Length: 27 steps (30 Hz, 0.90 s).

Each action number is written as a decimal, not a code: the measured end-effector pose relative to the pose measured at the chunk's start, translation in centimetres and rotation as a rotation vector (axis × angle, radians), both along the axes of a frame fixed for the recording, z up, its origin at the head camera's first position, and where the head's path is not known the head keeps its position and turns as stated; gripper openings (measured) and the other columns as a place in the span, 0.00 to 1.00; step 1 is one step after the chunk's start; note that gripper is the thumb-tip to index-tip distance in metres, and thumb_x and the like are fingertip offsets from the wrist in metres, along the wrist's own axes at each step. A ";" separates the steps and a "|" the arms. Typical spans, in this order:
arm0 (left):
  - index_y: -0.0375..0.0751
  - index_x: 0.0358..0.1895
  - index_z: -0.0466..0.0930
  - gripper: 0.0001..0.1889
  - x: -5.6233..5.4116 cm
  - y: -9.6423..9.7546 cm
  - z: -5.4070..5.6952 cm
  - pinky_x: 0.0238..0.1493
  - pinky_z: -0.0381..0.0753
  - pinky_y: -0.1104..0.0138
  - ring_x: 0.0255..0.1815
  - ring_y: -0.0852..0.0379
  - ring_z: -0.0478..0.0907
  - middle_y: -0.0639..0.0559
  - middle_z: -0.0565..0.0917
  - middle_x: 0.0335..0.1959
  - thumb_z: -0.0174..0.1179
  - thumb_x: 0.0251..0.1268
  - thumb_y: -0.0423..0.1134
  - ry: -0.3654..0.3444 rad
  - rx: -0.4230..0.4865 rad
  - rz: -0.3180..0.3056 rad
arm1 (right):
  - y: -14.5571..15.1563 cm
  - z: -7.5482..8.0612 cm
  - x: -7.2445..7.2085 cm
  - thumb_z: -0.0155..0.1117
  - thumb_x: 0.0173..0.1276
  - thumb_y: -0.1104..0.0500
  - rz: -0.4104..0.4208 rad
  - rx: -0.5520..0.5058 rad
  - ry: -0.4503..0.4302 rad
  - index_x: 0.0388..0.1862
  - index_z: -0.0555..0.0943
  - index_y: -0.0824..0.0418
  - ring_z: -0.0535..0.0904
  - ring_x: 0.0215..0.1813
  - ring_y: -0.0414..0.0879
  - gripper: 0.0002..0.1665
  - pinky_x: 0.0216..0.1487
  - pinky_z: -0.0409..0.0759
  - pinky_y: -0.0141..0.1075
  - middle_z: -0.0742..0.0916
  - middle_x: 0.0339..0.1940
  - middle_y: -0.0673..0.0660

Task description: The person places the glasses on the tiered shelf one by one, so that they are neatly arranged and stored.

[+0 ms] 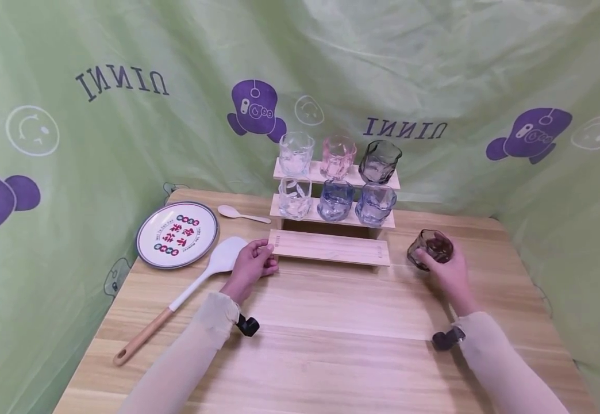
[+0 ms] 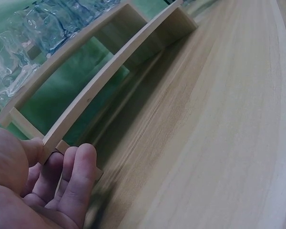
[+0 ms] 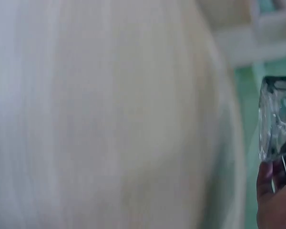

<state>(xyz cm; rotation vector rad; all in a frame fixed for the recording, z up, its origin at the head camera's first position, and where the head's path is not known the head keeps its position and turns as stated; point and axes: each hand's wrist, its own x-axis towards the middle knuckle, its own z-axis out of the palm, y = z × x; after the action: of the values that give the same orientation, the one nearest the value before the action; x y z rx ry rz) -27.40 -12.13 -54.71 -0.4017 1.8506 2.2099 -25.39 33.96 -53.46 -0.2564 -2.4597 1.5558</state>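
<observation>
A three-step wooden rack (image 1: 331, 247) stands mid-table, its lowest step bare. My left hand (image 1: 253, 265) pinches the left end of that lowest step; in the left wrist view the thumb and fingers (image 2: 83, 164) meet at the board's corner. My right hand (image 1: 450, 273) grips a dark brown glass (image 1: 429, 248) to the right of the rack. The right wrist view shows the same glass (image 3: 276, 119) at its right edge. On the top step stand a clear glass (image 1: 296, 154), a pink glass (image 1: 338, 158) and a grey glass (image 1: 380, 162).
The middle step bears a clear glass (image 1: 295, 198) and two bluish glasses, one darker (image 1: 335, 200) and one paler (image 1: 375, 204). At left lie a round plate (image 1: 150, 230), a small spoon (image 1: 230, 211) and a white spatula (image 1: 188, 293) with a wooden handle. Green curtains (image 1: 202, 46) surround the table.
</observation>
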 end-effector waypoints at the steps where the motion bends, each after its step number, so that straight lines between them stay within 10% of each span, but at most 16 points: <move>1: 0.35 0.67 0.68 0.21 0.0 0.0 0.0 0.44 0.91 0.60 0.35 0.54 0.82 0.42 0.80 0.42 0.58 0.77 0.37 0.003 0.004 0.001 | -0.7 0.4 0.1 0.77 0.65 0.53 -0.002 -0.017 0.017 0.76 0.65 0.61 0.74 0.63 0.49 0.46 0.66 0.74 0.29 0.77 0.66 0.65; 19: 0.35 0.68 0.69 0.21 -0.1 -0.1 0.0 0.43 0.91 0.60 0.36 0.52 0.82 0.42 0.80 0.41 0.59 0.77 0.37 0.009 0.011 0.008 | -14.3 4.2 2.4 0.79 0.55 0.68 0.263 -0.018 0.188 0.68 0.67 0.75 0.75 0.62 0.64 0.44 0.71 0.70 0.56 0.79 0.59 0.72; 27: 0.36 0.68 0.69 0.21 -0.1 0.0 0.0 0.44 0.91 0.60 0.37 0.52 0.82 0.42 0.80 0.41 0.58 0.77 0.37 -0.001 0.007 0.000 | -16.9 0.8 -0.1 0.85 0.52 0.61 0.195 -0.006 0.228 0.68 0.70 0.64 0.75 0.62 0.59 0.47 0.70 0.72 0.52 0.80 0.61 0.65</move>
<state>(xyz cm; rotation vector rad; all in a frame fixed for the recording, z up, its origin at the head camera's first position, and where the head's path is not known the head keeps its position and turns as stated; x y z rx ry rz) -27.45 -12.18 -54.75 -0.4016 1.8415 2.2156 -25.51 17.04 -52.62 0.1573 -2.3590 1.5683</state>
